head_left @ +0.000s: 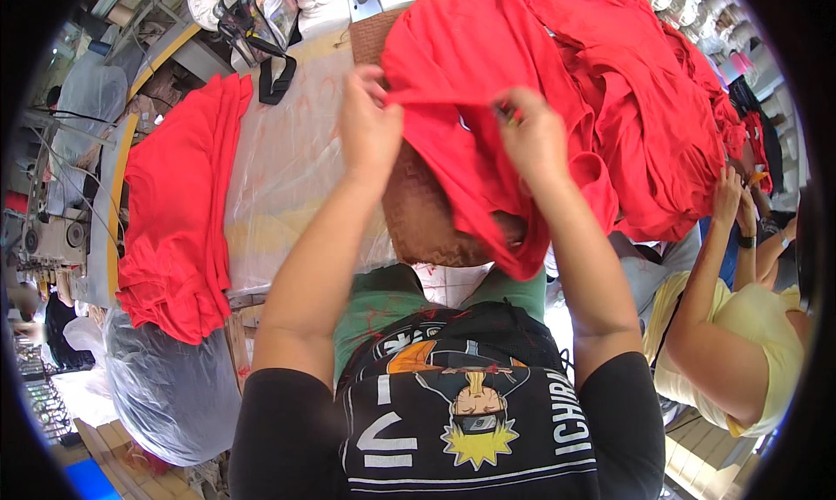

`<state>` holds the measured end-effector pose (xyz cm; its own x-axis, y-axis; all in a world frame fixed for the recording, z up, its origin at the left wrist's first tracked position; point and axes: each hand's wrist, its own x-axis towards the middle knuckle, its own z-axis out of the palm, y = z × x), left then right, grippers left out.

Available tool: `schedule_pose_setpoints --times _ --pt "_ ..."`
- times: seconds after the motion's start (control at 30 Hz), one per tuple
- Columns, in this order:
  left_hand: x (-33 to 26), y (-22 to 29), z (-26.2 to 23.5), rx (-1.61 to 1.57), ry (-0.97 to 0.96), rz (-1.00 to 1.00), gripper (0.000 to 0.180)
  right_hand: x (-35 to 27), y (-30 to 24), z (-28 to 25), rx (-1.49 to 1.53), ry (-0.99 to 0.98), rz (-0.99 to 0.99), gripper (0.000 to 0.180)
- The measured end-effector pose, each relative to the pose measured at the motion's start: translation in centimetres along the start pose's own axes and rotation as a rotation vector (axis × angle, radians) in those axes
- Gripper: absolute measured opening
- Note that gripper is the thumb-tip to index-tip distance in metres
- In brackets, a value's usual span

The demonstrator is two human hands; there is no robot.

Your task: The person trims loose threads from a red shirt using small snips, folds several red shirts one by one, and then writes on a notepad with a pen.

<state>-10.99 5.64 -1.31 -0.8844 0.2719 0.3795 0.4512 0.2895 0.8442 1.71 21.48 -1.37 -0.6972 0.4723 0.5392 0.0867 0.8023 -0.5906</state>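
A red garment [475, 51] of soft cloth lies before me, its near part hanging in a loop over the table's front edge. My left hand [370, 121] pinches one end of a taut cloth edge. At the other end, my right hand [529, 134] is closed at the same edge, its fingers blurred by motion. Something small and dark shows at the right fingertips, too blurred to name. Beneath the cloth is a brown textured mat [422, 208].
A folded stack of red garments [183, 204] lies left on the plastic-covered table [287, 165]. More red cloth [640, 108] is heaped at right, where a co-worker in yellow [723, 326] reaches in. A clear bag with black straps [255, 25] lies at the back. White balusters [318, 3] line the far edge.
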Motion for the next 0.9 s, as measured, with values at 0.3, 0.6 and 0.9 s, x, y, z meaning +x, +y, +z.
schedule_pose_setpoints --times 0.3,0.6,0.9 --pt "-9.8 2.5 -5.3 0.076 -0.237 0.557 0.025 -5.8 -0.8 -8.8 -0.161 0.065 -0.028 0.028" --pt "-12.6 -0.8 -5.3 0.058 -0.517 0.397 0.022 -9.7 -0.5 -10.2 -0.096 -0.249 0.165 0.026" --pt "-2.9 -0.2 1.2 0.398 -0.352 0.776 0.016 -6.7 -1.7 -6.1 0.107 -0.299 0.058 0.021"
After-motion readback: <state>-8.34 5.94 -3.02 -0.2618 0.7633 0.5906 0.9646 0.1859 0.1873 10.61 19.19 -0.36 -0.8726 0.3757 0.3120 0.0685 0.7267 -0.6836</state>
